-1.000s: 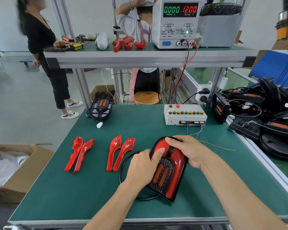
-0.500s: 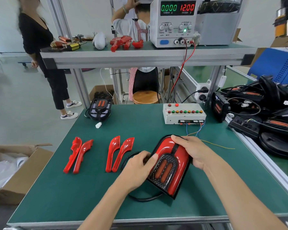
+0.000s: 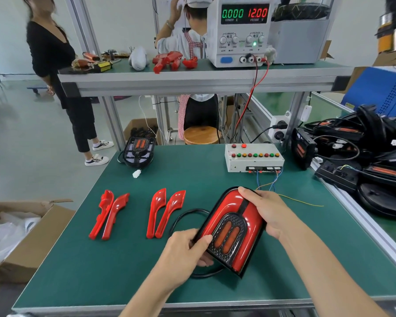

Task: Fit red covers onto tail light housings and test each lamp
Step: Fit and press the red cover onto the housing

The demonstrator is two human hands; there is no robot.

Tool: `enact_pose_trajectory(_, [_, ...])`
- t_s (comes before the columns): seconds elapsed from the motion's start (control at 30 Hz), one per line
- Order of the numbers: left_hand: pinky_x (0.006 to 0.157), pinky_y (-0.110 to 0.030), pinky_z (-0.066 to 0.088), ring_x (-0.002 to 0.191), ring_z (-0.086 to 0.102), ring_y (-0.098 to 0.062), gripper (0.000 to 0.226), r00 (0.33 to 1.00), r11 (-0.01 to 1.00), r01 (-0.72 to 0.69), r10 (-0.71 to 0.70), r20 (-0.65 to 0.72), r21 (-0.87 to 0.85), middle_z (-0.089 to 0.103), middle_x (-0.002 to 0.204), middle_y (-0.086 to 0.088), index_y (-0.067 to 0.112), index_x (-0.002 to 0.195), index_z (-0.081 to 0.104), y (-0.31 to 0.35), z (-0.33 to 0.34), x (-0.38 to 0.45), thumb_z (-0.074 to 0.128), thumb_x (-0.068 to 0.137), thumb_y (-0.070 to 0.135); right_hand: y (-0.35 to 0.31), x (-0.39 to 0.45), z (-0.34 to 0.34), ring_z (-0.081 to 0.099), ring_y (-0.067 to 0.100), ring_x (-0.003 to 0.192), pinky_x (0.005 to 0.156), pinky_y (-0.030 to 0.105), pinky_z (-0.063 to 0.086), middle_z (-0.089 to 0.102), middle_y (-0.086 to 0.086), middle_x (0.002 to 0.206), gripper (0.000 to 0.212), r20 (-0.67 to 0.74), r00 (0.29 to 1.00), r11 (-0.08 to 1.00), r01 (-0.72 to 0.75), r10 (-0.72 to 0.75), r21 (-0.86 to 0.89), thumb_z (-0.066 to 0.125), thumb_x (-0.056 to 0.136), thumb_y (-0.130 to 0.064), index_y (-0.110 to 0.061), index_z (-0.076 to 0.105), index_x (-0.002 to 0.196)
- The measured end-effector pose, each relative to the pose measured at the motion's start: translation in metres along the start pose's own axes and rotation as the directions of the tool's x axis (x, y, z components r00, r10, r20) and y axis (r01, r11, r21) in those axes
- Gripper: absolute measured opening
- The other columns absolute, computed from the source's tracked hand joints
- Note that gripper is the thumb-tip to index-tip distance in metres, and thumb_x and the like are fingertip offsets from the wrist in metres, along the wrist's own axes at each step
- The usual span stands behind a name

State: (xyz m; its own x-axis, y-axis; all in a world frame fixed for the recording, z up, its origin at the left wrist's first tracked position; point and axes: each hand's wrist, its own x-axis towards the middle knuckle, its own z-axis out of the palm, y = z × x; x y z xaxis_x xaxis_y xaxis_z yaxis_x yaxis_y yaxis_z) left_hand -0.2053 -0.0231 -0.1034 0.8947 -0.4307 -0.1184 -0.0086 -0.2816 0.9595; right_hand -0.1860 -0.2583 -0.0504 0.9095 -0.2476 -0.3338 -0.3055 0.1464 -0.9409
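A black tail light housing [image 3: 234,227] with red covers fitted lies tilted on the green mat [image 3: 124,271]. My left hand [image 3: 188,250] grips its lower left edge, thumb on the red cover. My right hand [image 3: 266,211] holds its upper right side, fingers curled over the top. Its black cable [image 3: 185,216] loops underneath. Two pairs of loose red covers [image 3: 109,213] [image 3: 165,212] lie to the left. A white test box [image 3: 253,157] with coloured buttons sits behind. The power supply [image 3: 240,30] on the shelf reads 0.000 and 12.00.
Another housing [image 3: 138,151] without covers lies at the mat's far left edge. A heap of black housings [image 3: 361,156] fills the bench to the right. A cardboard box [image 3: 21,236] stands on the floor left. Two people are beyond the shelf.
My left hand slid from the top of the lamp down to its lower left edge. The lamp's top has tipped further right and its left side is raised. My right hand stays on top.
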Motion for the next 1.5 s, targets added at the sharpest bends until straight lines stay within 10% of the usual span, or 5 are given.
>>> enact_pose_trajectory(0.23, [0.086,-0.042,0.059,0.107,0.072,-0.038,0.033,0.991,0.866,0.134,-0.107,0.083,-0.482,0.074,0.118,-0.016,0.022,0.118,0.069,0.007,0.007,-0.008,0.048,0.105,0.044,-0.005,-0.009,0.000,0.076,0.024,0.067,0.053,0.029,0.058,0.079,0.014,0.086,0.030,-0.004,1.000,0.998,0.001,-0.001,0.060,0.075,0.089,-0.036,-0.007,0.075,0.094])
enact_pose_trajectory(0.97, [0.078,-0.045,0.062,0.103,0.074,-0.035,0.047,0.993,0.863,0.116,-0.120,0.024,-0.491,0.075,0.114,-0.017,0.008,0.123,0.064,-0.004,0.003,-0.005,0.057,0.094,0.043,0.040,-0.039,-0.004,0.067,0.027,0.092,0.083,0.041,0.052,0.072,0.019,0.110,0.047,0.007,1.000,0.821,0.012,-0.020,0.570,0.042,0.106,-0.036,-0.001,0.071,0.118])
enact_pose_trajectory(1.1, [0.068,-0.038,0.061,0.089,0.076,-0.030,0.042,0.981,0.743,0.106,-0.188,-0.054,-0.661,0.076,0.110,-0.019,0.010,0.112,0.071,0.007,0.000,-0.001,0.056,0.091,0.044,0.049,-0.041,-0.010,0.072,0.012,0.087,0.072,0.022,0.053,0.077,-0.001,0.101,0.035,-0.184,0.943,0.958,0.260,-0.279,-0.119,0.044,0.102,-0.001,-0.016,0.075,0.101])
enact_pose_trajectory(1.23, [0.073,-0.041,0.062,0.087,0.076,-0.030,0.042,0.964,0.693,0.090,-0.240,-0.112,-0.715,0.075,0.110,-0.024,0.004,0.119,0.066,0.018,-0.003,0.006,0.051,0.102,0.040,0.079,-0.051,-0.010,0.062,0.011,0.089,0.082,0.034,0.052,0.064,-0.006,0.111,0.021,-0.111,0.879,0.611,0.227,-0.464,-0.759,0.062,0.098,-0.021,-0.020,0.071,0.117])
enact_pose_trajectory(1.5, [0.071,-0.038,0.063,0.093,0.076,-0.034,0.035,0.947,0.667,0.060,-0.273,-0.169,-0.743,0.075,0.109,-0.024,0.000,0.118,0.063,0.026,0.012,0.004,0.050,0.106,0.030,0.080,-0.066,0.021,0.068,0.029,0.099,0.066,0.034,0.037,0.067,-0.003,0.104,0.044,-0.250,0.928,0.289,-0.168,-0.275,-0.942,0.045,0.093,-0.068,-0.025,0.039,0.093])
